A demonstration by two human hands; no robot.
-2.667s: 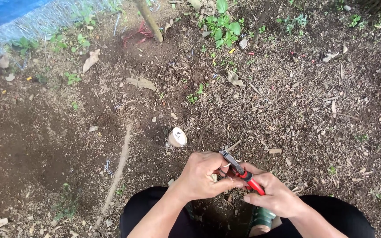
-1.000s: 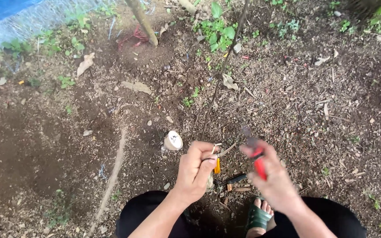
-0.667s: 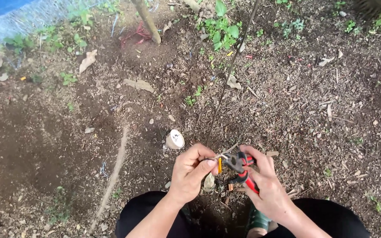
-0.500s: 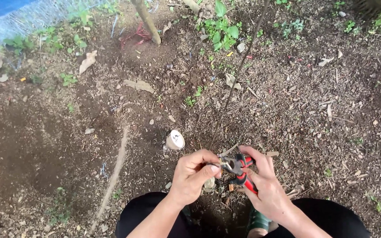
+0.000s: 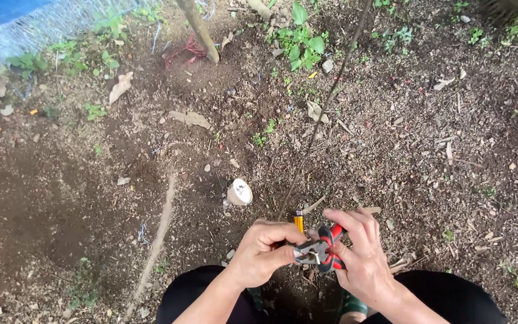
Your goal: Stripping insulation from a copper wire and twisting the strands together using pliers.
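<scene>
The right hand (image 5: 358,255) was wrapped around the red-and-black handles of a pair of pliers (image 5: 322,249), fingers curled over the grips, the grey jaws pointing left toward the other hand. The left hand (image 5: 265,252) was closed into a loose fist, thumb and forefinger pinched at the pliers' nose on something too small to make out. A small yellow piece (image 5: 298,223) stood up just above the left knuckles, touching or nearly touching them. Both hands hovered low over the ground, just in front of the person's dark-trousered knees (image 5: 202,294).

A thin dark stem (image 5: 325,108) ran from the hands up and to the right, out of the top edge, crossing the bare soil (image 5: 61,198). Just beyond the left hand lay a small pale cup-like object (image 5: 238,193) on its side. A pale stick (image 5: 158,237) lay on the soil to the left. Further off stood a slanting wooden stake (image 5: 198,29) with red string (image 5: 184,48) at its foot, a leafy green plant (image 5: 300,39) beside it, and dry leaves (image 5: 190,117) scattered about. Blue sheeting (image 5: 7,15) edged the upper left corner.
</scene>
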